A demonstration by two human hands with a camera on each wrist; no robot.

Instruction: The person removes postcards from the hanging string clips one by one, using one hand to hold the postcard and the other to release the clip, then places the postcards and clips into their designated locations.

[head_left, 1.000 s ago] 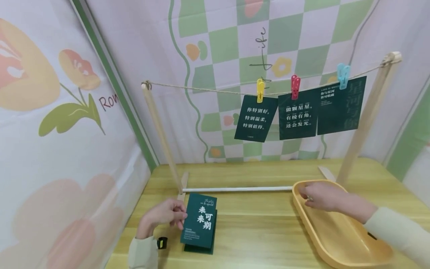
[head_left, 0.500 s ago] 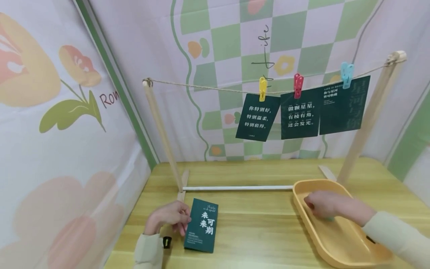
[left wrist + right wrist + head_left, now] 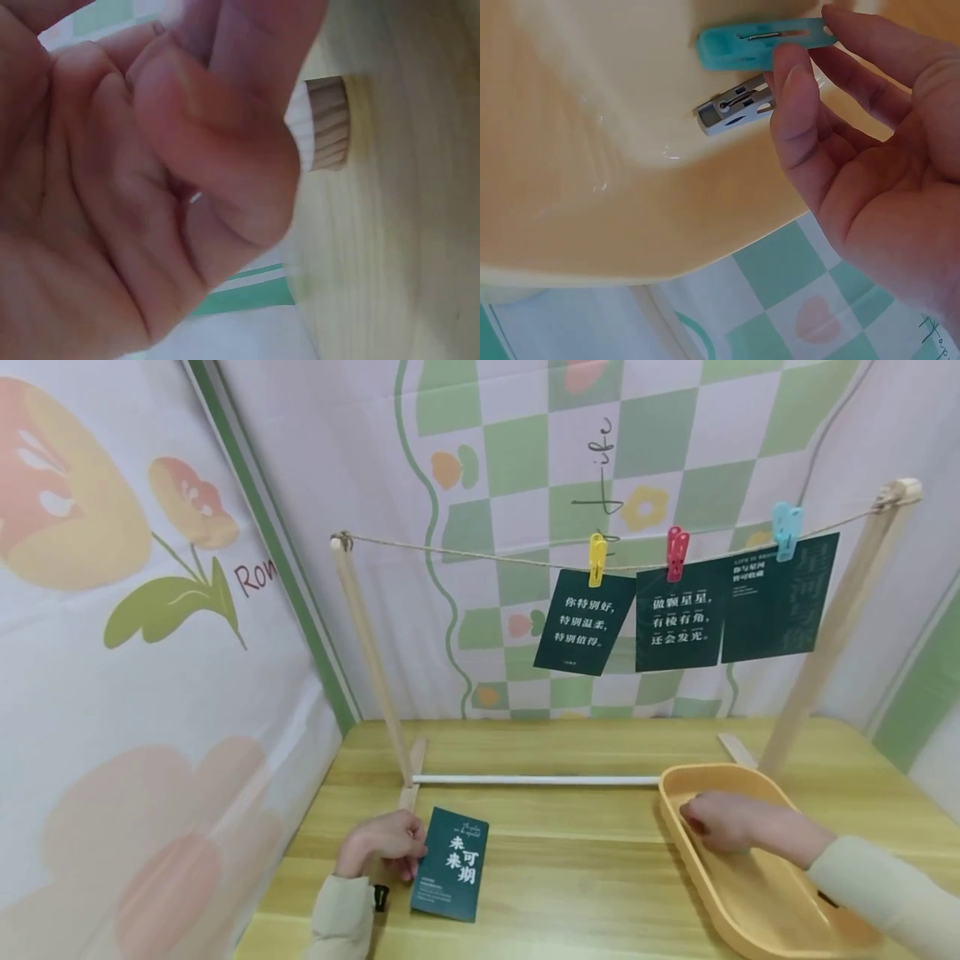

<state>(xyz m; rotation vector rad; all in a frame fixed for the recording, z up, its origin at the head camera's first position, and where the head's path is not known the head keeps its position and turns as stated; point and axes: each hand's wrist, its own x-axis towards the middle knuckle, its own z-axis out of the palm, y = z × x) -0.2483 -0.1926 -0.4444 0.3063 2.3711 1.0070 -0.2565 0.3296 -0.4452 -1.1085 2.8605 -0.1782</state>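
In the head view, my left hand [image 3: 390,843] has its thumb and fingers at the left edge of a dark green card [image 3: 452,868] with white lettering, low over the wooden table. The left wrist view shows that hand's bent fingers [image 3: 225,142], but not the card. My right hand [image 3: 723,822] is down in the far end of a yellow-orange tray [image 3: 712,893]. Seen from the right wrist, its thumb and fingers pinch one end of a teal clothespin [image 3: 739,49]. A grey clothespin [image 3: 731,109] lies right beside it in the tray.
A wooden stand with a left post [image 3: 367,668] and right post [image 3: 821,652] carries a string [image 3: 465,557]. Yellow [image 3: 597,560], red [image 3: 677,553] and light blue clothespins [image 3: 786,531] hold three green cards [image 3: 585,639] on it. A white rod [image 3: 540,780] joins the posts low down.
The card at my left hand has come down from a raised tilt over another card, which is now covered. My right hand has moved slightly deeper into the tray.
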